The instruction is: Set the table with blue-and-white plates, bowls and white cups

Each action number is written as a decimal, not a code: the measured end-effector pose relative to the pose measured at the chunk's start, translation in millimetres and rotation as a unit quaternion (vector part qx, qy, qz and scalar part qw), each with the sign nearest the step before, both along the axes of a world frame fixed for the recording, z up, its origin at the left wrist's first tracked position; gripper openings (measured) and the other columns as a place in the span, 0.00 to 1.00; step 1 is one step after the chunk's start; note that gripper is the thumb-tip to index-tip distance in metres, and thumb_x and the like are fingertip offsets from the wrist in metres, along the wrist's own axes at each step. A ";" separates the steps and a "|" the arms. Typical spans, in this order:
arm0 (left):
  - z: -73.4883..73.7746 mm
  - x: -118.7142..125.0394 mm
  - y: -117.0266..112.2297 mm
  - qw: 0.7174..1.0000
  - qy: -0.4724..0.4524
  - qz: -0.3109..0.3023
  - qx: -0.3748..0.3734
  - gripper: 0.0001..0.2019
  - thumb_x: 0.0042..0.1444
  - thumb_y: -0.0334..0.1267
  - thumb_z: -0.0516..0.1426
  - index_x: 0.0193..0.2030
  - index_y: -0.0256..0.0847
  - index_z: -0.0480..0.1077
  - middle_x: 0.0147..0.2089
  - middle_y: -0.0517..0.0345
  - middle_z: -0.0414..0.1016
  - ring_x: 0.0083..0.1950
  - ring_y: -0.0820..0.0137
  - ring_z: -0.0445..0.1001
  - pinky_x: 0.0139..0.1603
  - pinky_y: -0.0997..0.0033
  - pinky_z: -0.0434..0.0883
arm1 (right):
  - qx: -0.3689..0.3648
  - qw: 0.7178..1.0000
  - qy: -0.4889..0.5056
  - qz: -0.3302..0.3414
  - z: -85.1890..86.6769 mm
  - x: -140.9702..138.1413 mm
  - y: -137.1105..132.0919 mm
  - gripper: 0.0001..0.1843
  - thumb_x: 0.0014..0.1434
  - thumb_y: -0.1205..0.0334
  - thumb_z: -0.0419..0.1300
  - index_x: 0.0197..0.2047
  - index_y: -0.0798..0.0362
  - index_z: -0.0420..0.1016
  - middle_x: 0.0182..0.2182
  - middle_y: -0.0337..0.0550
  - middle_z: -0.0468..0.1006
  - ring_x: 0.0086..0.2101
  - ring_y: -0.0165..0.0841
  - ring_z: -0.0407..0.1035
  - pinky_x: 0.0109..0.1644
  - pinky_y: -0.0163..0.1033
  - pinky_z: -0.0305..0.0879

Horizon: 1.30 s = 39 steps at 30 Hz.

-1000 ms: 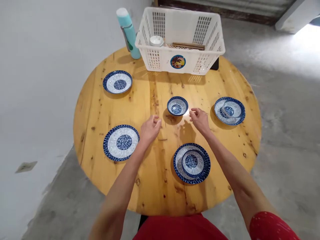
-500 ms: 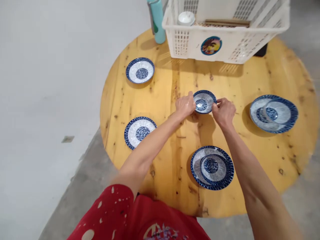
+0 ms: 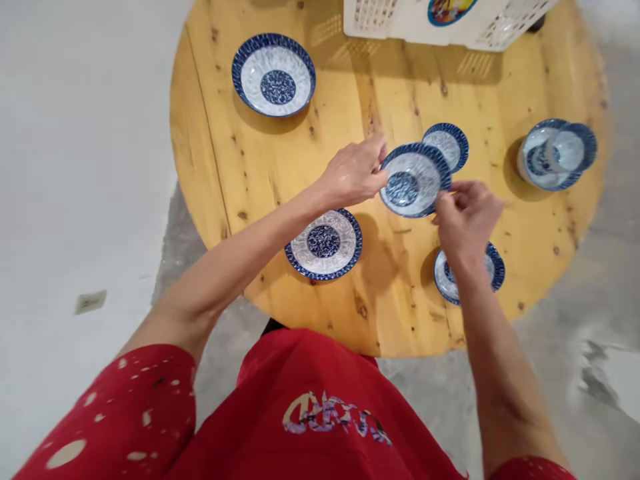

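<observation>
head view: left hand (image 3: 356, 175) and right hand (image 3: 469, 220) clamp a round blue-and-white ceramic bowl (image 3: 419, 181) above the round yellow wooden table (image 3: 260, 175). multicoloured lettering (image 3: 327, 415) on the red cloth shirt (image 3: 285, 367) seems illegible.

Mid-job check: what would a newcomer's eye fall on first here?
Probably the blue-and-white bowl near the middle, held by its rim between the left grip and the right grip. Next, the bright red shirt across the bottom, then the white basket cut off by the top edge.
</observation>
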<state>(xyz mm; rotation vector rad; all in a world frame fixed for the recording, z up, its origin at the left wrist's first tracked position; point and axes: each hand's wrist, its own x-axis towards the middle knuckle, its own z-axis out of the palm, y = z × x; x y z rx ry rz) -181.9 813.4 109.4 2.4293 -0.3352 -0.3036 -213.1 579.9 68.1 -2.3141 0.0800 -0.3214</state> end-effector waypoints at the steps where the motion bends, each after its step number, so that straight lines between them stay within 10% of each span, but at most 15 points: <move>1: -4.5 -11.2 17.4 1.000 0.014 -0.018 -0.003 0.22 0.66 0.35 0.42 0.59 0.26 0.65 0.49 0.50 0.77 0.53 0.63 0.77 0.51 0.65 0.66 | 0.015 1.000 0.021 -0.015 -3.0 -20.9 18.9 0.15 0.57 0.56 0.57 0.42 0.58 0.74 0.23 0.40 0.73 0.22 0.31 0.67 0.29 0.37 0.60; 8: -50.3 -57.2 99.7 0.988 0.111 -0.106 0.013 0.13 0.61 0.30 0.53 0.52 0.33 0.69 0.36 0.52 0.76 0.35 0.67 0.72 0.38 0.69 0.61 | 0.092 0.978 0.178 -0.062 -42.6 -121.1 113.0 0.19 0.58 0.49 0.57 0.41 0.57 0.71 0.24 0.39 0.73 0.24 0.33 0.69 0.30 0.39 0.63; 16: -75.2 -63.1 134.3 0.979 0.135 -0.153 0.004 0.15 0.61 0.30 0.52 0.54 0.35 0.69 0.36 0.51 0.75 0.34 0.66 0.69 0.37 0.68 0.57 | 0.120 0.968 0.193 -0.110 -58.3 -147.1 157.1 0.21 0.57 0.45 0.58 0.44 0.55 0.66 0.26 0.38 0.72 0.24 0.32 0.70 0.31 0.38 0.66; 39: -92.9 -43.0 135.0 0.960 0.139 -0.211 -0.117 0.09 0.50 0.33 0.56 0.35 0.32 0.76 0.26 0.53 0.74 0.27 0.70 0.70 0.35 0.69 0.62 | 0.107 0.963 0.219 -0.113 -47.7 -150.0 150.1 0.23 0.59 0.46 0.61 0.45 0.58 0.69 0.23 0.39 0.75 0.22 0.29 0.69 0.26 0.32 0.64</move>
